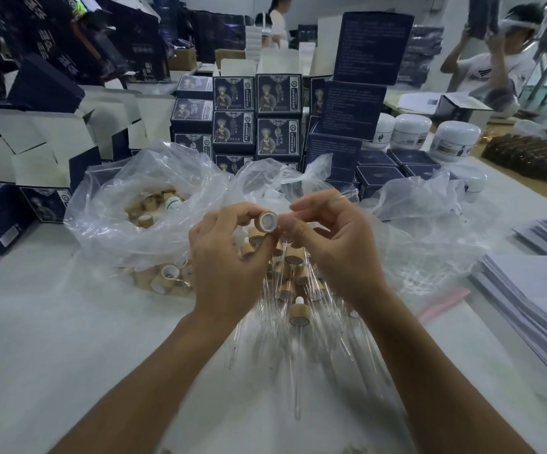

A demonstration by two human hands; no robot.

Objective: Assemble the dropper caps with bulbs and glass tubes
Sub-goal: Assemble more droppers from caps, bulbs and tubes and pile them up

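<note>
Left hand (229,257): raised over the table (69,339), thumb and fingers pinched around a wooden dropper cap (268,221), whose open white-lined underside faces the camera.

Right hand (327,237): just beside the cap, thumb and forefinger pressed together near its rim. A glass tube (347,194) appears to run up from this pinch, but it is faint and blurred, so what the fingers hold cannot be told for certain.

Finished droppers (298,314): a loose heap lies on the table directly beneath the hands, wooden caps with white bulbs and clear tubes pointing toward the person.

Loose caps (170,276): a cluster lies left of the heap, partly under plastic.

Clear plastic bag (141,204): stands open, behind and left of the hands, holding more wooden caps.

Dark blue printed boxes (255,116): stacked behind the bags.

White jars (457,136): far right.

Stacked paper sheets (534,296): right edge of the table.
</note>
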